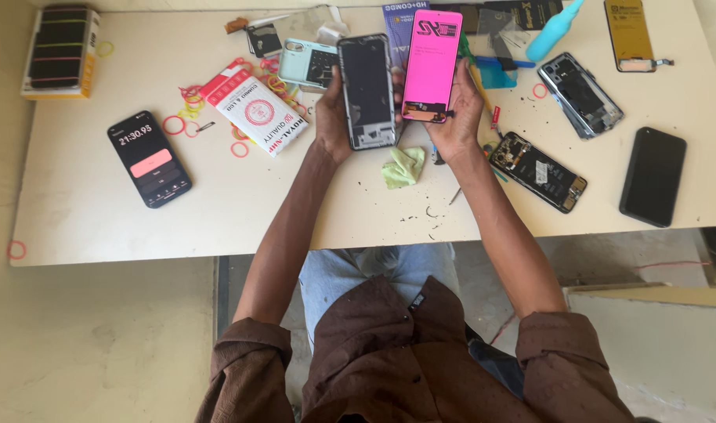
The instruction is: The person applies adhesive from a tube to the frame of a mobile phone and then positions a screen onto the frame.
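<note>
Far left of table: flat yellow-and-black box (59,52); nearer, a black smartphone with a lit timer screen and a pink button (149,158), lying flat on the cream table (99,219).
Left of centre: white-and-red printed packet (256,115) among scattered red rubber bands (174,124); pale teal phone back cover (307,64) just behind the left hand.
Left hand (333,117): grip clenched around the lower edge of a dark phone frame with bare grey chassis (367,90), held upright and tilted above the table.
Right hand (456,117): grip grasping a replacement display panel covered in bright pink film (431,65), held just beside the frame, apart from it.
Below the hands: crumpled pale green cloth (405,166) and dark debris specks.
Right of table: opened phone with exposed board (538,171); black slab phone (652,176), well apart.
Step in hand: apparently comparing panel to frame.
Next move calls for: probably squaring the panel's edges over the frame, flex cable end kept free.
</note>
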